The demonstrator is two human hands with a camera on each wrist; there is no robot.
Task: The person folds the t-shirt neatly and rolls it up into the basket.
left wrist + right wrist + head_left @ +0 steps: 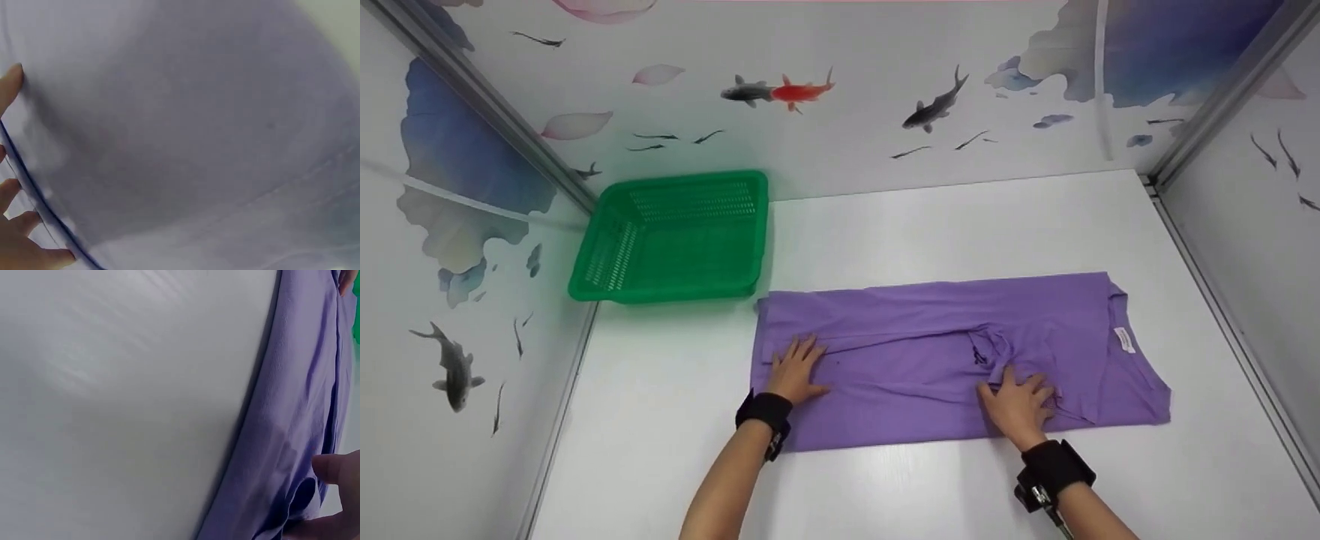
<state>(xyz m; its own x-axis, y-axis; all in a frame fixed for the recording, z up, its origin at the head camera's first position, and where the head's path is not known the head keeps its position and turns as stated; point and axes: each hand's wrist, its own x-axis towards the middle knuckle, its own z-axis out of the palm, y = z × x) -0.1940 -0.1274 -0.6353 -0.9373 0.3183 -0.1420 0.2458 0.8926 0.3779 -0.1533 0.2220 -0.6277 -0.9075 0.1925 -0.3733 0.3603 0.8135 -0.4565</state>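
A purple shirt lies folded lengthwise on the white table, its neckline with a white label toward the right. My left hand rests on the shirt near its left end, fingers spread beside a folded edge. On the right part of the cloth, my right hand presses down with its fingers apart, just below a bunched, wrinkled patch. In the right wrist view, the thumb lies over the purple cloth beside a raised fold. Pale-looking cloth fills most of the left wrist view.
A green plastic basket with perforated sides stands at the back left, beyond the shirt's left end. White panels painted with fish and petals enclose the white table at the back and both sides.
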